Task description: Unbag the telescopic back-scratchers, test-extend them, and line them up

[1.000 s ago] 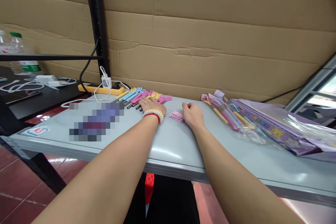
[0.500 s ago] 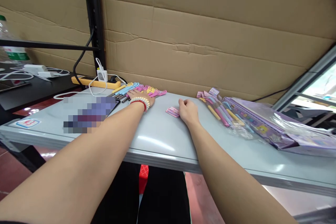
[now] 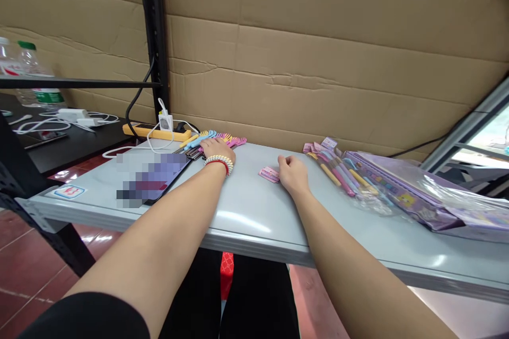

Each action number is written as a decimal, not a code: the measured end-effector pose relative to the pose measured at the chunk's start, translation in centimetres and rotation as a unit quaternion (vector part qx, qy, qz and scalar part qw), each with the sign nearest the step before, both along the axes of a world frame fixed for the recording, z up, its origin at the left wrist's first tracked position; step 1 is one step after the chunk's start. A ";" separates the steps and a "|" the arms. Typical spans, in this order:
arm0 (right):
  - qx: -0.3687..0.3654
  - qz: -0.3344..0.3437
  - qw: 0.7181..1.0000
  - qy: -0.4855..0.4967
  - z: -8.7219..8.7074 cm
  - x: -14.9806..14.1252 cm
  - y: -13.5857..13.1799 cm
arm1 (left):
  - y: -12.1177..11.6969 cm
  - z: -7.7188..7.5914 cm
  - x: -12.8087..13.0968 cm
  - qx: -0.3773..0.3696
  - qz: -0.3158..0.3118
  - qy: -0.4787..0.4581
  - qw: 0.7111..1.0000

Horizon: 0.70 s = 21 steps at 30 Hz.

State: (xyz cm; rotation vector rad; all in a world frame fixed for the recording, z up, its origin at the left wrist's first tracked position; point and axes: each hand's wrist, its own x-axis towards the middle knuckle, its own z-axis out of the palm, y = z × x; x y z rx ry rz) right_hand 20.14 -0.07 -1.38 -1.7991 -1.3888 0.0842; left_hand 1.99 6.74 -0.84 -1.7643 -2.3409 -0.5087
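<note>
Table edge: a smooth, glossy grey table ran across the frame, its rounded front lip catching the light
Right hand: the right hand lay knuckles-up on the tabletop, fingers curled loosely inward; whether it gripped anything could not be told; a small flat pink card lay touching its fingertips
Left hand: the left hand, a beaded bracelet of white and red at the wrist, rested flat with fingers spread narrow over the handles of the forks
Forks: a fanned row of small forks in yellow, blue and pink plastic with metal stems lay near the far edge, long axes slanting from near-left to far-right, prongs toward the cardboard
Right side: packaged pens lay beside a crinkled clear-and-purple plastic pack
Backdrop: creased brown cardboard stood behind the table
</note>
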 end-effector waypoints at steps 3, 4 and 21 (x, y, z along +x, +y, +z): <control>0.013 -0.008 1.000 -0.010 -0.2 0.3 0.3 | -0.7 0.1 0.0 0.055 -0.025 0.012 0.998; 0.018 -0.016 1.000 -0.017 -0.2 0.3 0.3 | -1.2 0.2 0.2 0.073 -0.041 0.008 0.996; 0.039 -0.030 0.996 -0.080 -0.4 -0.2 0.2 | -6.6 1.1 5.3 0.132 -0.153 -0.155 0.967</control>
